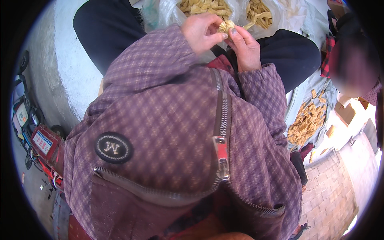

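My left hand (202, 34) and my right hand (245, 45) meet above my lap, near the top of the picture. Between their fingertips is a small pale yellow pleated strip (226, 26), folded into a fan-like bundle. The right thumb and fingers pinch it from the right. My left hand is closed on it from the other side, with thumb and index finger close together. A clear plastic bag (168, 14) of pale yellow strips (206, 6) stands just beyond my hands. More such strips (259, 15) lie in a second opening to its right.
At the right, a heap of orange-brown wavy pieces (307, 123) lies on a grey-blue sheet. Another person (356, 60) is close on my right. Cardboard boxes (345, 113) and a woven mat (326, 192) are below. Parked vehicles (42, 142) show at far left.
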{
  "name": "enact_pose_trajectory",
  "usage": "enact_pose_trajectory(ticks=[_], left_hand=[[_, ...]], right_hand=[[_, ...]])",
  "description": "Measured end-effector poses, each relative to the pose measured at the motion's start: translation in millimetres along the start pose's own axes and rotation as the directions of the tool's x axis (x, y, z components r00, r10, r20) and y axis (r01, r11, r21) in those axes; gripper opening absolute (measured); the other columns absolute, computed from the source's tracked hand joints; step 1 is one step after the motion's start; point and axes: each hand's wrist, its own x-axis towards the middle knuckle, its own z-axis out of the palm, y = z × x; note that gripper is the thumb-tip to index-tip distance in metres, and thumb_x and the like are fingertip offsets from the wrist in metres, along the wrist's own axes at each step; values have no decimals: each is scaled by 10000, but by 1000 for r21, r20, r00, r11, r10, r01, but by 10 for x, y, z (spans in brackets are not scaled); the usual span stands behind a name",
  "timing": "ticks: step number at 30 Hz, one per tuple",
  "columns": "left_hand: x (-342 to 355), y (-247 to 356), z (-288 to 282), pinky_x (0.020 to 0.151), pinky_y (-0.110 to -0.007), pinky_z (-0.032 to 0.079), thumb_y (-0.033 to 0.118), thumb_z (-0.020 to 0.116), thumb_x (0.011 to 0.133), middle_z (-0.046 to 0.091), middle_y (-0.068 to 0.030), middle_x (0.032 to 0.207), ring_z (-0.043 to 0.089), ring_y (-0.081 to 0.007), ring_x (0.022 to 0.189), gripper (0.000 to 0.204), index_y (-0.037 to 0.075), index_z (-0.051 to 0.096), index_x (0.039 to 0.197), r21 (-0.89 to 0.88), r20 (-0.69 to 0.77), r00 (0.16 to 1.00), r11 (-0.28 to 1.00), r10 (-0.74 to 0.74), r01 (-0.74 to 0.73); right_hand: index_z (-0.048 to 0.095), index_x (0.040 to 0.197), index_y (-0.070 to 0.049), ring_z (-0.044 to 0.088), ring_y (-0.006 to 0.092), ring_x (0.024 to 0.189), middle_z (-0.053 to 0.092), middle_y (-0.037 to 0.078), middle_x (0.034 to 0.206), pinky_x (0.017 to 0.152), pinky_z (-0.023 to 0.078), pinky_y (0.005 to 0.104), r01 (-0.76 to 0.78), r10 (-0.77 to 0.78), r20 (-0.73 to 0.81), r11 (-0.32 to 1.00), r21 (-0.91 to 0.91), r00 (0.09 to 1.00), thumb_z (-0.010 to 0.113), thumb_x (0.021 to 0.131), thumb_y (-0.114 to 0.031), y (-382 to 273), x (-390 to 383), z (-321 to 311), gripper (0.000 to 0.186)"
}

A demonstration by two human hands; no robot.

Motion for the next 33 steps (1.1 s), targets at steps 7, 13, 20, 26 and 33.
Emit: enact_pose_trajectory(ticks=[7,13,20,26,33], left_hand=[[18,-53,16,505,-226,351,180,568,887,463,4,659,428,-73,566,165,38,503,835,-117,142,987,991,81,-64],[22,244,-114,406,-226,260,279,456,941,338,33,449,274,-59,355,298,109,480,698,-704,429,822,432,-374,564],[-100,68,-111,394,-229,275,319,357,971,301,58,401,231,-64,297,443,142,389,566,-783,602,777,56,-186,620],[-164,322,-103,491,-173,344,369,474,924,491,30,627,429,-43,486,288,86,505,967,-696,326,873,533,-363,482],[-57,390,-23,500,-176,345,132,669,785,593,17,747,460,-20,580,206,72,579,961,-521,420,883,742,-208,423]], right_hand=[[559,1003,8,558,85,775,620,61,827,691,448,238,228,-189,133,885,-405,973,521,901,-267,-33,-47,1,296],[561,1028,-3,551,53,618,608,33,699,582,444,206,205,-173,111,867,-454,979,693,775,-143,-344,-212,-73,318],[623,959,-11,514,52,596,568,-2,659,571,420,193,186,-89,204,828,-530,975,609,840,-80,-469,-508,-248,138],[628,950,-13,482,49,587,537,-19,637,546,387,196,163,-78,185,849,-503,980,568,873,-93,-459,-546,-264,126],[618,911,-14,482,58,596,521,-14,627,553,389,215,145,-22,267,881,-450,963,557,881,-114,-367,-451,-107,121]])
